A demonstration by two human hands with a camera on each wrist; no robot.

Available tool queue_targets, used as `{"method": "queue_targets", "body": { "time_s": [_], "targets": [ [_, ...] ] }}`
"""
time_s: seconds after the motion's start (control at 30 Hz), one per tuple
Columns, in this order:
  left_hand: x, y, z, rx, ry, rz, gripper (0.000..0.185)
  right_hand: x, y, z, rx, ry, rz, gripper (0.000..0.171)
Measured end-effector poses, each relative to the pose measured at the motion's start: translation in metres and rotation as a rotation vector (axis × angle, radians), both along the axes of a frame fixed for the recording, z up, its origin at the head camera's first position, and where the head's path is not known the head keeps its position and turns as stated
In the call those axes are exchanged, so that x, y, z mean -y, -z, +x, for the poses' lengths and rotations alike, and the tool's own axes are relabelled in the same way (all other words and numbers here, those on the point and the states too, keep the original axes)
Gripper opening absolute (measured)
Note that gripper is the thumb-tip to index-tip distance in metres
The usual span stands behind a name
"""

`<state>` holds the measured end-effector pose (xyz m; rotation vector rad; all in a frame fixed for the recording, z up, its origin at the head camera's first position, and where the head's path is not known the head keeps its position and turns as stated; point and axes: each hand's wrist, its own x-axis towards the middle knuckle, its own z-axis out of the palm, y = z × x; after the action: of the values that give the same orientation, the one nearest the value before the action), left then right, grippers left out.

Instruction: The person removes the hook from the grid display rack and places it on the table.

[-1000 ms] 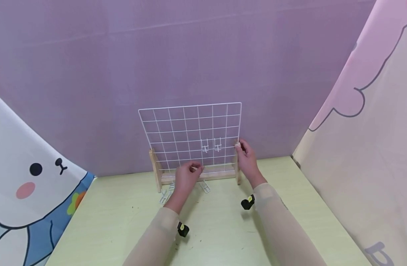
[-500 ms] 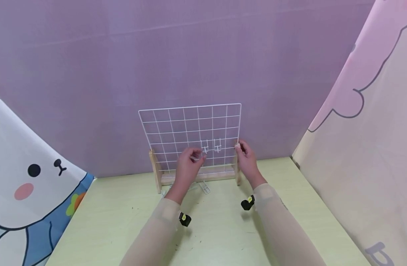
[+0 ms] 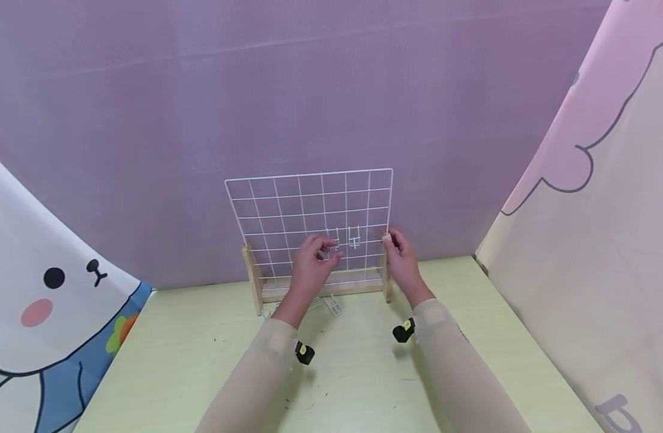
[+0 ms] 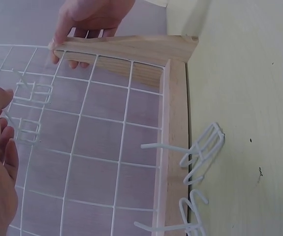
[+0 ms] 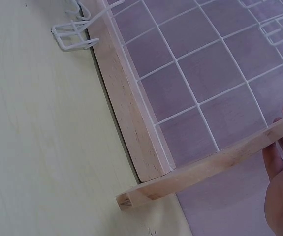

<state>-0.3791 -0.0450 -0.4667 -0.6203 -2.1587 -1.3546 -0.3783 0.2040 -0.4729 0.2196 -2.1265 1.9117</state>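
A white wire grid panel (image 3: 309,174) stands upright in a pale wooden stand (image 3: 252,273). Two white wire hooks hang side by side on it, the right one (image 3: 354,242) in plain sight and the left one (image 4: 30,131) partly behind my left hand (image 3: 311,264). That hand's thumb and fingers are spread apart around the left hook's prong, with a gap between them; contact cannot be made out. My right hand (image 3: 403,261) grips the top of the stand's right side post at the panel's edge, thumb in front and fingers behind.
Loose white wire hooks lie at the stand's base, one hook (image 4: 205,147) leaning against the wooden bar and another hook (image 4: 194,216) beside it. The light yellow table (image 3: 358,373) carries small dark specks. A purple cloth backdrop (image 3: 309,90) hangs behind the panel.
My left hand has risen from the panel's lower part and shifted right to the left hook. The right hand stays on the post.
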Motion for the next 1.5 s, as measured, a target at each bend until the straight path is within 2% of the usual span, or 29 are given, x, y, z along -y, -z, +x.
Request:
{"method": "queue_targets", "body": {
  "time_s": [0.33, 0.57, 0.83, 1.17, 1.5],
  "targets": [
    [0.002, 0.002, -0.002, -0.003, 0.012, 0.000, 0.018, 0.000, 0.000, 0.001, 0.009, -0.005, -0.008, 0.041],
    [0.002, 0.001, -0.002, 0.015, 0.032, 0.047, 0.015, -0.004, 0.028, -0.021, -0.026, 0.014, 0.002, 0.043],
    [0.001, 0.001, -0.001, 0.016, 0.031, 0.057, 0.010, -0.003, 0.028, -0.019, -0.066, 0.020, -0.006, 0.041],
    [0.000, -0.001, -0.001, 0.016, 0.020, 0.068, 0.012, -0.004, 0.026, -0.019, -0.056, 0.022, -0.003, 0.043],
    [-0.001, -0.002, 0.002, -0.037, 0.003, 0.034, 0.011, -0.005, 0.029, -0.020, -0.060, 0.022, 0.001, 0.041]
  ]
}}
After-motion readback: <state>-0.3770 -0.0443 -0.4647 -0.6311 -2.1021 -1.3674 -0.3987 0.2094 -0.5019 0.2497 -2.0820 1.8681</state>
